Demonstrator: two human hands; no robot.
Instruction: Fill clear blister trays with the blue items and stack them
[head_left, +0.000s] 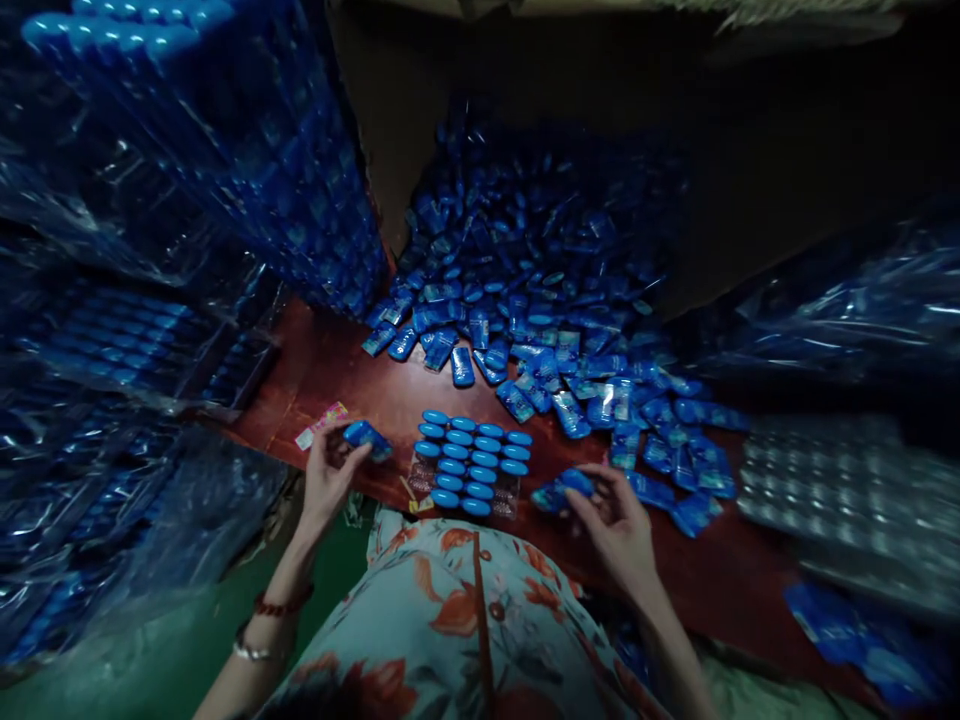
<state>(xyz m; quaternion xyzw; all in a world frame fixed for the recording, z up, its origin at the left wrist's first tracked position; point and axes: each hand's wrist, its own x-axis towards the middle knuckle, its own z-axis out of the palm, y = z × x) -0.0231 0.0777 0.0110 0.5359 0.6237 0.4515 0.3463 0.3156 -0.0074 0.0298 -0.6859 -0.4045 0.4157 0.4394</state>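
a clear tray [510, 503] of blue oval pieces [451, 466] is being shown at the near edge of a reddish-brown tabletop [390, 390], between two bare hands. the pieces are being held in four columns, the two middle ones being longer than the outer ones; bare cells are being exposed at the near left and near right corners. to the left of the tray, a first blue packet [366, 438] is being gripped by the left hand [330, 468], its thumb and fingers being closed on the wrapper with no wide gap. to the right of the tray, a second blue packet [564, 488] is being pinched between the thumb and bent fingers of the right hand [619, 515]; whether its underside is being supported by the tabletop cannot be told. a red beaded bracelet [281, 606] and a pale bangle [256, 648] are being worn on the left arm. a pink and white slip [322, 425] is being partly covered by the left hand. beyond the tray, a heap of blue packets [525, 320] is being spread across the tabletop, its far part being lost in shadow. at the left, filled blue trays [120, 335] are being stacked; at the right, a stack of clear trays [847, 500] is being blurred. a floral garment [450, 600] is being seen below.
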